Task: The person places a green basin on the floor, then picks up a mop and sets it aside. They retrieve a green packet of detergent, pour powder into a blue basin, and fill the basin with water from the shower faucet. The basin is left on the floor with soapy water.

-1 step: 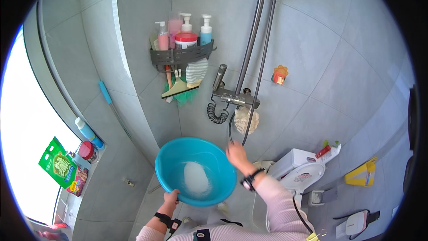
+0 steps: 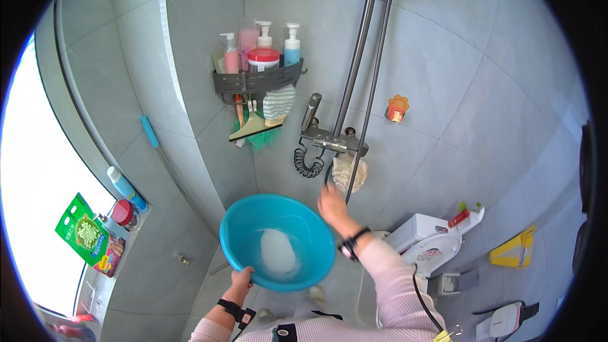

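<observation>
A round turquoise basin (image 2: 237, 225) is in front of me, tilted a little. A white oval patch (image 2: 278, 250) shows at its bottom; I cannot tell whether it is foam, powder or reflected light. My left hand (image 2: 240, 277) is closed on the near left rim of the basin. Just past the right rim, my right hand (image 2: 332, 204) is in front of the dark shower hose (image 2: 327, 178). Its fingertips are blurred, so whether it grips the hose is unclear. Above it, the shower mixer (image 2: 332, 142) is on the wall, with a cream bath puff (image 2: 349, 173) hanging below.
A corner shelf (image 2: 259, 81) carries several pump bottles, with a squeegee (image 2: 253, 128) hanging underneath. At right is a white toilet (image 2: 411, 234) beside a yellow wall-mounted holder (image 2: 516, 250). The window sill at left bears a green bag (image 2: 88, 234) and a blue spray can (image 2: 126, 189).
My right hand has risen slightly along the hose toward the mixer. My left hand and the basin are almost unmoved.
</observation>
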A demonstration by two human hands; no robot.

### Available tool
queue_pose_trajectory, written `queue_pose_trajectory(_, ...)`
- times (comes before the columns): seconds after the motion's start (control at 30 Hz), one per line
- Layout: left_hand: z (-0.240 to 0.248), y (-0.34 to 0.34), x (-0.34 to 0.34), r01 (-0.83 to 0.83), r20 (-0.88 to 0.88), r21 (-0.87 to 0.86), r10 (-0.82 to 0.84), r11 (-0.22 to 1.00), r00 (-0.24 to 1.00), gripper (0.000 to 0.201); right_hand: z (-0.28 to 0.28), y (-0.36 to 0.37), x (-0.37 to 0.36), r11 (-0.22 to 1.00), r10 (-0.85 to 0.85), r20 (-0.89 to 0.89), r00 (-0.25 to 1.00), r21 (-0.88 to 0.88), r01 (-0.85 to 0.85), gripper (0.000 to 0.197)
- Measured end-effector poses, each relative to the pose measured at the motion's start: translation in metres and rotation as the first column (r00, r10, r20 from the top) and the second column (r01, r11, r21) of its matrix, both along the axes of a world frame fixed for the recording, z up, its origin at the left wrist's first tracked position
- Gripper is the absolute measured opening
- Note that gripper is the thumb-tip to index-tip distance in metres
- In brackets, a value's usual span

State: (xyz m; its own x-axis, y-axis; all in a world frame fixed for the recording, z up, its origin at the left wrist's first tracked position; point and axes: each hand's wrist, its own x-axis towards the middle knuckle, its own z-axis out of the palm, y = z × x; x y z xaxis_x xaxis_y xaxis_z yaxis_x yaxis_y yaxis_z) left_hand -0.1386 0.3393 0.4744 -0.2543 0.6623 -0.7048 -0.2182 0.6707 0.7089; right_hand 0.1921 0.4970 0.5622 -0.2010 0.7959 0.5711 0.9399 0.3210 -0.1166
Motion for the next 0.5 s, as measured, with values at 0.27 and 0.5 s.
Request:
queue_pose_trajectory(0.27,0.03,0.033,0.053,-0.168,0.094,0.034,0.164,0.985,0.982,0.012,0.047,0.153,0.003,0.976,-0.212,0.56,0.801,0.16,0.146,0.049)
queue_pose_trajectory(0.5,0.025,0.051,0.112,-0.373,0.166,0.013,0.366,0.928,0.916,0.011,0.039,0.154,0.012,0.978,-0.204,0.744,0.636,0.185,0.096,0.051)
